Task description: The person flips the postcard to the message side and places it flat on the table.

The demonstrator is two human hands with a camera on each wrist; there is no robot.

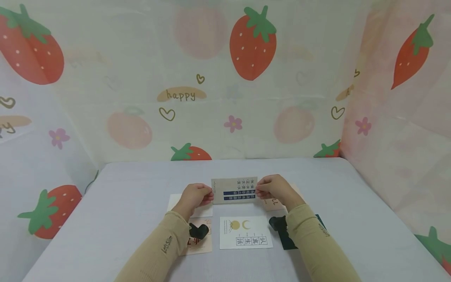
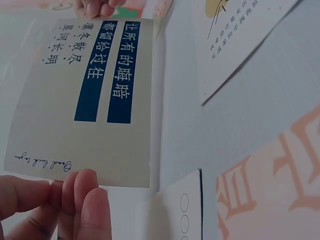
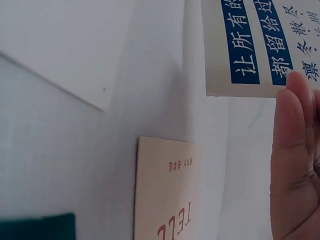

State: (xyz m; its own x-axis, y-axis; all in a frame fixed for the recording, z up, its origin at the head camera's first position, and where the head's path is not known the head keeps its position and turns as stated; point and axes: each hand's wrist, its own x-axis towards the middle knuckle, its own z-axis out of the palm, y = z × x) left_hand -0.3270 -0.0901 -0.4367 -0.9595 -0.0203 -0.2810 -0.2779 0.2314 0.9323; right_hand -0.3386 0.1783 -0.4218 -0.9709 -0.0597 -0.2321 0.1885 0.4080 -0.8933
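Note:
A beige postcard (image 1: 225, 186) with two dark blue bars of white Chinese characters is held up lengthwise over the table. My left hand (image 1: 193, 197) pinches its left end between thumb and fingers. At its right end, my right hand (image 1: 278, 190) pinches the edge beside the blue bars. In the left wrist view the printed face of the postcard (image 2: 90, 135) shows, with handwriting-style lettering near the left fingers (image 2: 87, 200). The right wrist view shows just one corner of the postcard (image 3: 217, 60) and the right thumb and fingers (image 3: 292, 140) on it.
On the white-covered table (image 1: 134, 203) lie a white card with a yellow moon (image 1: 246, 233), a peach card with orange characters (image 1: 204, 244), a white card (image 1: 204, 211) under the left hand, a dark green card (image 1: 288, 241) and a peach card with red letters (image 1: 273, 204). Strawberry-print cloth (image 1: 218, 78) hangs behind.

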